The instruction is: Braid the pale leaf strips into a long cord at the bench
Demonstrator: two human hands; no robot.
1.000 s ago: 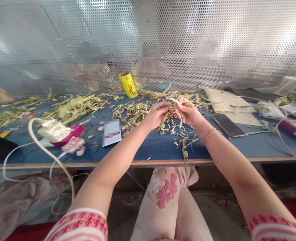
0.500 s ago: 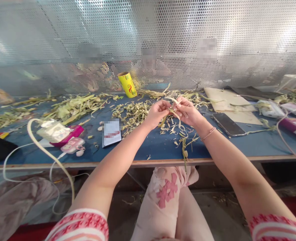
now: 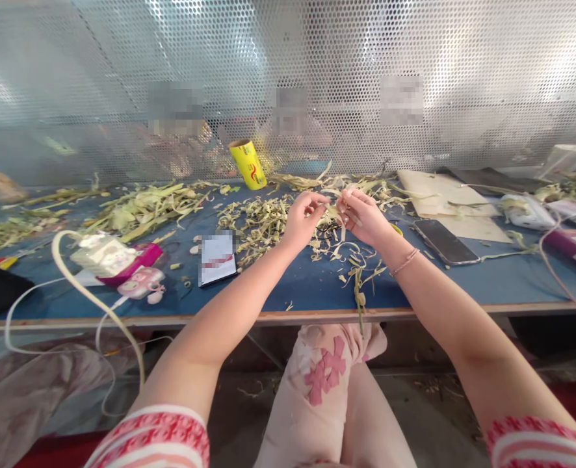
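Over the blue table (image 3: 268,296), my left hand (image 3: 305,218) has its fingers curled; whatever they pinch is too small to make out. Close beside it, my right hand (image 3: 361,214) is closed on a pale green plant strip, part of which hangs below the fingers. A small gap separates the hands. Beneath and behind them lies a heap of curled plant scraps (image 3: 259,221). More thin shreds (image 3: 359,279) trail over the table's front edge.
A phone with a lit screen (image 3: 217,259) stands left, a dark phone (image 3: 445,242) lies right. A yellow tube (image 3: 248,164) leans near the perforated metal panel (image 3: 346,84). Leaf strips (image 3: 146,208), a cabled power adapter (image 3: 105,257) and brown paper (image 3: 446,195) are also there.
The pale strip that arched between both hands now shows mostly at my right hand. My left hand has moved slightly left, opening a small gap.
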